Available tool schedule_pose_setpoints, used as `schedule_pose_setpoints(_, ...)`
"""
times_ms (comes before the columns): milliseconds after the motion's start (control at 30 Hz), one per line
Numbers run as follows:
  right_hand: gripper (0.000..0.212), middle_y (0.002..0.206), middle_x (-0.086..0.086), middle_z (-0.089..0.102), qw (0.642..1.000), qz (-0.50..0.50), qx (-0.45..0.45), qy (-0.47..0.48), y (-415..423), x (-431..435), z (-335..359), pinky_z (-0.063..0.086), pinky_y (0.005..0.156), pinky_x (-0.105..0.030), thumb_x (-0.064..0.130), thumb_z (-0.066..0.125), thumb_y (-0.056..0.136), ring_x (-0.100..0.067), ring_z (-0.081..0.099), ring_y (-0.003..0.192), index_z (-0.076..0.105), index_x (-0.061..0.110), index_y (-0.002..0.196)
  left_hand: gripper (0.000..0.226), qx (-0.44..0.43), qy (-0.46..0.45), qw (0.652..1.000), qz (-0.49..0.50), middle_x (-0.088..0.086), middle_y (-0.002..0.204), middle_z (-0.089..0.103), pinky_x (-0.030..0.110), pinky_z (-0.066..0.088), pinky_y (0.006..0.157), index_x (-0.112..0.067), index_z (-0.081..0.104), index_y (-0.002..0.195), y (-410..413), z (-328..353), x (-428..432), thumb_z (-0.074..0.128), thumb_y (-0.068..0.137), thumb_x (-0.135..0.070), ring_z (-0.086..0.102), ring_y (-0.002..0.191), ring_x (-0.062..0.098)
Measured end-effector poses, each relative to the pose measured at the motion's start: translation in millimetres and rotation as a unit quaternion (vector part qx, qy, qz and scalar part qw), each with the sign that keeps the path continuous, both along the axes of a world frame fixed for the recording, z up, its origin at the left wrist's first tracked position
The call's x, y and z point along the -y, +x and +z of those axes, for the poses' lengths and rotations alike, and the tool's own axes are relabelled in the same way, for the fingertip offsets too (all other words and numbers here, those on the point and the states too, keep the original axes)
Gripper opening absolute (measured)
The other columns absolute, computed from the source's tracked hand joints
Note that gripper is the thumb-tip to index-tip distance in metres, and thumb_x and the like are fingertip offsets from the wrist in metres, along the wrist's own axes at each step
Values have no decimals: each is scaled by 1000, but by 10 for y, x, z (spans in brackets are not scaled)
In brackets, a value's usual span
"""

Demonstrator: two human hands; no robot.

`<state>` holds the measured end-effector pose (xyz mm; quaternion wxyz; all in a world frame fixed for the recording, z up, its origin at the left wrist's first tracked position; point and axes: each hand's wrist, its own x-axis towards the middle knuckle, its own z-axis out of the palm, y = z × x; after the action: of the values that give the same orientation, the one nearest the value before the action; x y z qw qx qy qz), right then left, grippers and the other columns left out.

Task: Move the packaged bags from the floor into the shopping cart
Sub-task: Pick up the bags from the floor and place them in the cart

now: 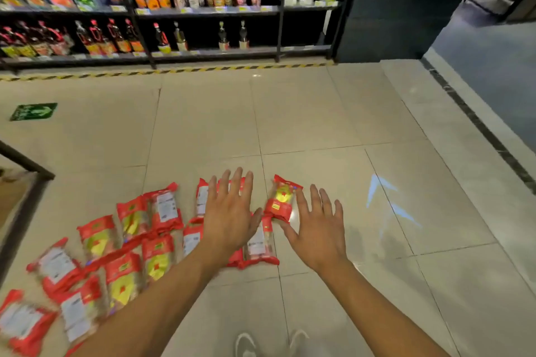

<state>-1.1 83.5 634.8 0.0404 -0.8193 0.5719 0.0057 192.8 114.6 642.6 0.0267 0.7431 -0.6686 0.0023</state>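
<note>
While both sets of fingers are spread wide & hold nothing, the left hand (229, 217) hovers palm-down over the far end of the red packaged bags (127, 249), its fingers (236, 182) covering part of one bag w/ a white label. Right hand (317, 229) is open too, fingers (319, 200) fanned, thumb side just beside a single red-yellow bag (280, 200) that lies a bit apart from the rest; contact can't be told. Other bags lie scattered flat on the floor (333, 124), in a loose band running from below the left hand out to the lower left corner, some overlapping, some label-side up, some yellow-print side up. Both forearms are bare. Two light shoes (269, 343) show at the bottom edge. Dark metal frame (27, 166) sits at the left edge. Beyond the tile, yellow-black tape (174, 70) runs along the foot of dark shelves (203, 10) stocked w/ bottles & pouches. Green arrow sticker (34, 111) on floor, far left.
</note>
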Motion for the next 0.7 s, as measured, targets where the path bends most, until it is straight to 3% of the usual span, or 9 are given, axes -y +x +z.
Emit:
schedule_pose_setpoints(100,79,153,-18,44,1000,9,6,19,182,648,-419,33,112,-60,66,43,91,-36,39,143,39,17,153,78,-2,27,999,27,19,155,48,61,29,118,-8,46,150,182,-380,555,62,88,-52,44,143,42)
schedule_pose_setpoints(200,81,155,-18,41,998,28,-3,54,330,1342,-1048,34,112,-59,66,37,90,-37,36,144,35,15,153,79,4,70,996,63,17,159,42,60,22,121,-10,40,155,380,-972,1117,49,92,-57,37,147,41)
schedule_pose_setpoints(267,82,156,-18,39,996,32,-4,86,417,1764,-1599,35,112,-59,65,28,89,-37,35,145,35,14,154,80,4,84,994,69,18,157,45,62,25,121,-8,42,153,528,-1497,1460,43,91,-59,41,145,42)
schedule_pose_setpoints(433,81,161,-16,31,989,26,-16,147,433,2565,-3238,30,115,-58,67,30,92,-36,30,148,26,18,157,84,3,124,987,98,21,153,49,64,38,113,-4,45,150,848,-3127,2241,35,88,-60,49,138,45)
schedule_pose_setpoints(500,84,162,-16,30,989,21,-27,147,384,2813,-3959,29,115,-58,71,31,92,-35,30,148,25,19,157,87,2,157,980,121,21,158,42,62,33,116,-5,37,155,916,-3856,2479,36,88,-61,42,143,44)
schedule_pose_setpoints(600,84,167,-12,13,975,25,-65,212,351,3117,-5038,20,120,-53,72,25,94,-31,14,153,7,23,160,92,-31,205,965,159,18,166,27,57,21,123,-9,22,161,1012,-5000,2730,45,92,-65,26,152,40)
schedule_pose_setpoints(700,84,167,-12,12,967,-2,-64,247,352,3383,-6074,24,118,-50,71,26,93,-32,15,152,3,25,160,95,-81,203,951,220,15,167,26,53,24,122,-12,19,161,1203,-6095,2937,49,90,-68,25,152,36)
